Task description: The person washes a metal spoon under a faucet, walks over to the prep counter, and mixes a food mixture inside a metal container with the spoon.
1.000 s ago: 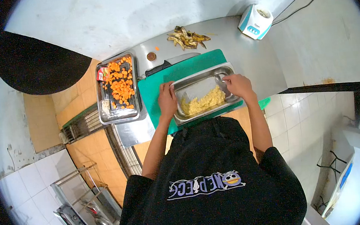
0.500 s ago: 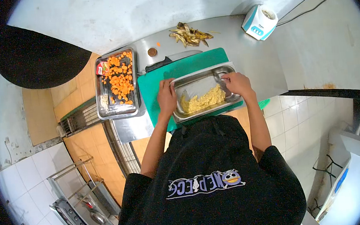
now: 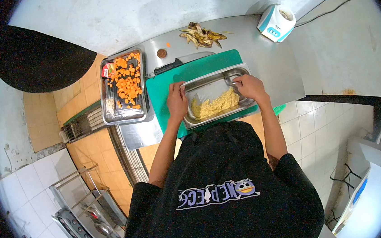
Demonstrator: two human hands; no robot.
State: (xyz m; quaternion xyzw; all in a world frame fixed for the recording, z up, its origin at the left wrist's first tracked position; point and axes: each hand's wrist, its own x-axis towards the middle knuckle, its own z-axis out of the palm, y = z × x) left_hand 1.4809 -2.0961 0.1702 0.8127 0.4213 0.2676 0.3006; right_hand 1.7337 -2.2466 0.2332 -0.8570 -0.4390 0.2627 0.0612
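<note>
A rectangular steel pan [image 3: 205,78] rests on a green cutting board [image 3: 157,92], slightly tilted in view. Lumpy yellow mash [image 3: 216,105], resembling mashed banana, lies along the pan's near side. My left hand [image 3: 176,101] grips the pan's left rim, fingers closed over the edge. At the opposite end, my right hand [image 3: 250,88] is closed on a metal spoon [image 3: 232,77], partly hidden by the fingers, inside the pan's far right corner. Behind the board lies a black-handled knife [image 3: 168,68].
Left of the board stands a steel tray [image 3: 145,100] holding orange carrot pieces [image 3: 128,84] and a small red packet [image 3: 105,70]. Banana peels [image 3: 202,36], a small brown round item [image 3: 161,53] and a white-and-teal blender base [image 3: 277,23] sit along the wall on the steel counter [image 3: 276,61].
The camera view has shifted very slightly. Both hands keep nearly the same place, the left on the pan's rim and the right on the spoon.
</note>
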